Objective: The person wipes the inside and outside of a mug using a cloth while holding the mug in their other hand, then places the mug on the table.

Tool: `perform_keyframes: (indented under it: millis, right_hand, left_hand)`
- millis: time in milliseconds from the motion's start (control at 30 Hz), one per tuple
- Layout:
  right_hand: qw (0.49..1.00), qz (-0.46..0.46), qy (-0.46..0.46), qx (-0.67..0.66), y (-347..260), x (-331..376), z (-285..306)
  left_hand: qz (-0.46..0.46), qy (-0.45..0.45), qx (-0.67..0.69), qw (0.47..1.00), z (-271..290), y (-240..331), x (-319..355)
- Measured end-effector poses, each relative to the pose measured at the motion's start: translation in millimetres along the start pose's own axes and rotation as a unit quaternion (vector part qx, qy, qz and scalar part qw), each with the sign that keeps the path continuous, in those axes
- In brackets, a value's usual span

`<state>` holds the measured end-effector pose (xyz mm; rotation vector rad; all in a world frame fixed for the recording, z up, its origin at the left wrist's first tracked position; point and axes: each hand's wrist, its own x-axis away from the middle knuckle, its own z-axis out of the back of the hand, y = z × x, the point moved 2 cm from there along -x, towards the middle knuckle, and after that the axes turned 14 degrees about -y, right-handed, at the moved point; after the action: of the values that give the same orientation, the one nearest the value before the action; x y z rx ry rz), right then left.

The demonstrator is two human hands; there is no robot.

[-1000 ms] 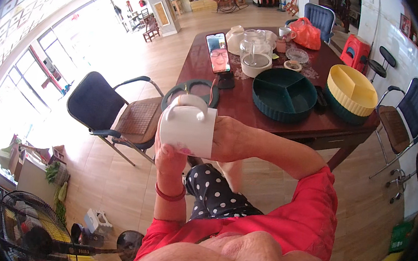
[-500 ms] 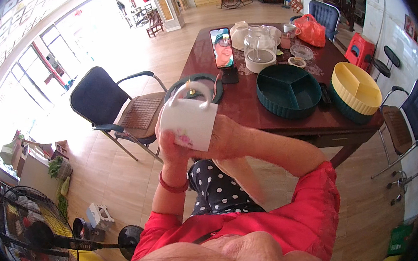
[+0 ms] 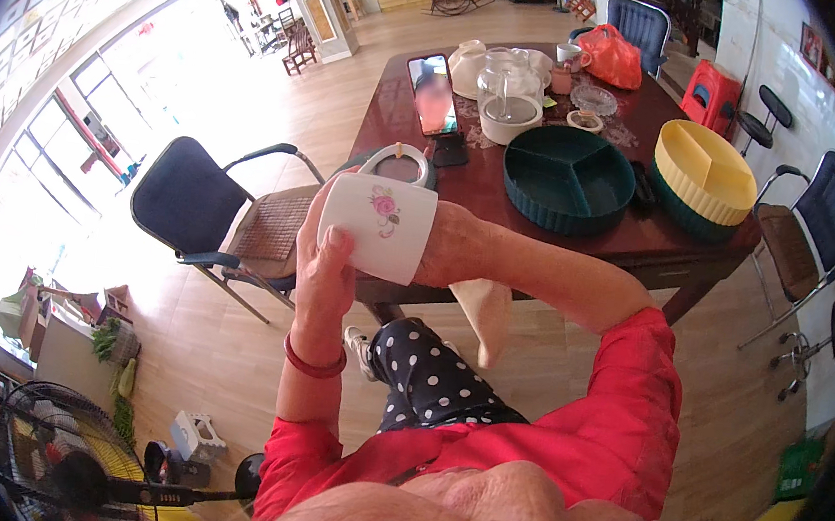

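Observation:
A white mug (image 3: pixel 376 228) with a pink flower print is held up in front of me, tilted on its side with its handle at the far side. My left hand (image 3: pixel 325 262) grips it from the left, the thumb lying across the outside. My right hand (image 3: pixel 444 245) reaches into the mug's mouth from the right, so its fingers are hidden inside. From beneath that hand hangs a beige cloth (image 3: pixel 482 322), its upper part out of sight. A dark round lid or tray with a paler centre (image 3: pixel 401 167) lies on the table, partly behind the mug handle.
The dark red table (image 3: pixel 480 188) bears a phone on a stand (image 3: pixel 434 101), a glass jar (image 3: pixel 509 99), a dark green divided tray (image 3: pixel 568 180), a yellow divided tray (image 3: pixel 704 178) and a red plastic bag (image 3: pixel 610 56). A blue chair (image 3: pixel 193 194) stands left; a fan (image 3: pixel 67 458) is lower left.
The mug has turned in my hands, bringing the flower print up to its middle, and moved slightly. The cloth's hanging end has swung and now hangs more steeply.

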<state>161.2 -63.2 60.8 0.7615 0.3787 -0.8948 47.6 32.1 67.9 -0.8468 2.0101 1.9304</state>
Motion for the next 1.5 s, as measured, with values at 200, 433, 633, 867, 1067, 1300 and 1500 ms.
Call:
perform_keyframes:
  millis: [200, 433, 633, 867, 1067, 1300, 1500]
  right_hand:
    - [0.921, -0.24, 0.076, -0.298, -30.0, -11.6, 9.2]
    - [0.977, -0.131, 0.043, -0.164, -17.0, 0.6, -20.9]
    - [0.892, -0.323, -0.002, -0.314, -24.5, 9.8, 0.3]
    - [0.792, -0.393, 0.094, -0.458, -20.6, 14.7, 16.0]
    - [0.75, -0.405, 0.107, -0.511, -24.0, 16.0, 6.0]
    - [0.83, -0.364, 0.096, -0.411, -28.5, 6.0, 5.8]
    - [0.912, -0.29, 0.12, -0.266, -33.9, 7.6, 19.1]
  left_hand:
    - [-0.134, -0.011, 0.018, 0.991, 0.5, -26.1, -2.2]
    - [-0.014, 0.022, 0.007, 1.0, 2.1, -17.7, 11.6]
    - [-0.088, 0.06, -0.231, 0.967, 2.8, -28.8, 24.8]
    - [-0.219, 0.047, -0.639, 0.736, -11.9, -44.4, 62.6]
    - [-0.236, -0.036, -0.69, 0.684, -24.7, -42.9, 53.9]
    - [-0.225, -0.041, -0.655, 0.721, -21.9, -43.3, 53.8]
    - [-0.197, 0.02, -0.545, 0.815, -23.0, -30.4, 60.7]
